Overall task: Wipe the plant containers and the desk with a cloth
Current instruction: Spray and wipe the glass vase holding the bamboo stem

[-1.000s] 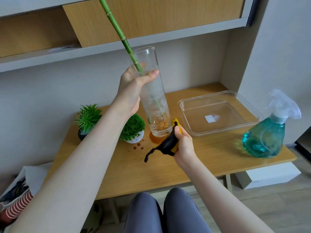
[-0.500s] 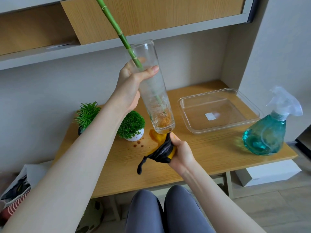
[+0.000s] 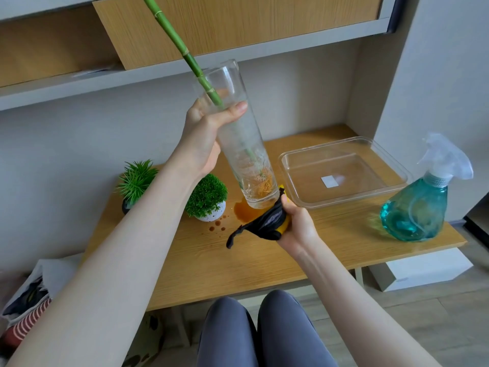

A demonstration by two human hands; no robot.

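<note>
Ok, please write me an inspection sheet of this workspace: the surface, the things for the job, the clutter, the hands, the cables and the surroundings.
Surface: wooden desk; brown puddle and small drops near the white pot.
Job's things: tall glass vase with bamboo stalk, lifted and tilted; dark cloth with a yellow part at the vase's base; two small potted plants.
Clutter: clear plastic tray; teal spray bottle.
Hands: left hand grips the vase; right hand holds the cloth.
Cables: nothing seen.
Surroundings: wall shelf above; white box and a bag on the floor.
</note>
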